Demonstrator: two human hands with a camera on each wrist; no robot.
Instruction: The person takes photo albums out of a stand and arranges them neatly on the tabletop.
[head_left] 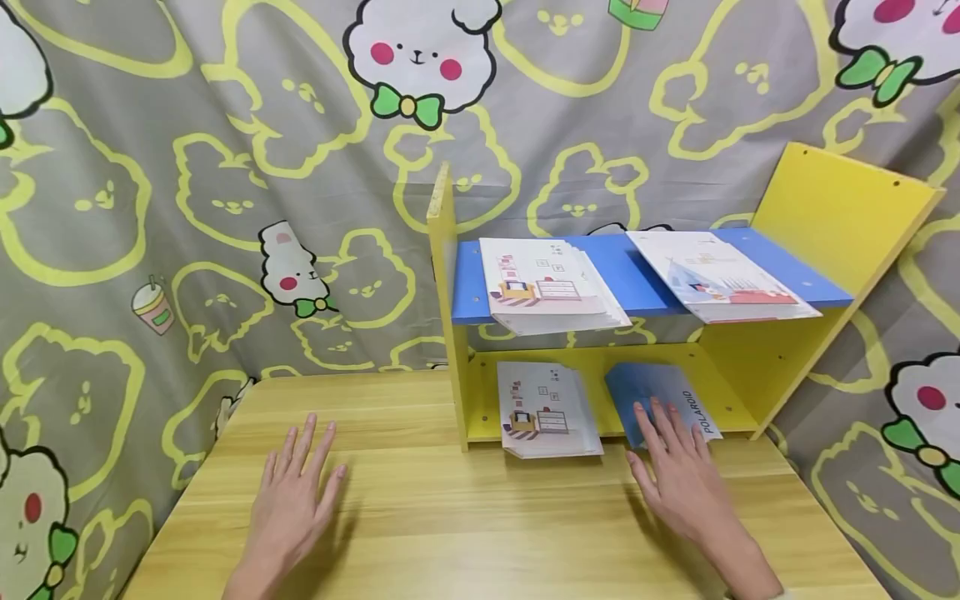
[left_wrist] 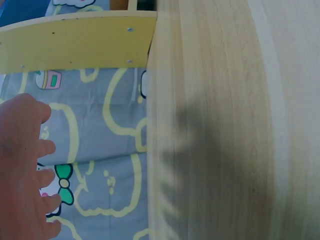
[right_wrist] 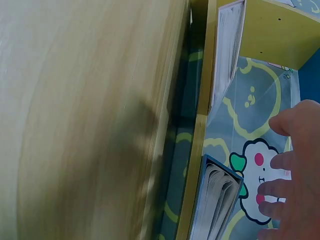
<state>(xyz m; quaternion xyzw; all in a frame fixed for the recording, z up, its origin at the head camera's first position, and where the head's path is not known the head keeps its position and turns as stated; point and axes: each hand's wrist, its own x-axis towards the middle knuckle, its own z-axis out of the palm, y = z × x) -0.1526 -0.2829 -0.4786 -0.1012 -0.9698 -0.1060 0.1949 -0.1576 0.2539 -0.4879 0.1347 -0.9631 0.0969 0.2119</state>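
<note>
My right hand (head_left: 678, 479), fingers spread and straight, hovers at the front of the lower shelf and overlaps a blue album marked POLAROID (head_left: 626, 387) in the head view. In the right wrist view the fingers (right_wrist: 280, 187) stand apart from that album (right_wrist: 215, 202), whose page edges face out. To its left lies a white-covered album with a room drawing (head_left: 547, 404), jutting past the shelf's front. My left hand (head_left: 292, 492) is held over the left part of the table, fingers extended, with nothing in it; its shadow falls on the wood.
A small rack with yellow side panels (head_left: 448, 333) and a blue upper board (head_left: 626, 262) stands at the table's back right. On that board lie a white room-drawing album (head_left: 551, 279) and a tent-picture one (head_left: 727, 275), both overhanging the front. A cartoon-print curtain (head_left: 225, 208) surrounds the wooden table (head_left: 465, 525).
</note>
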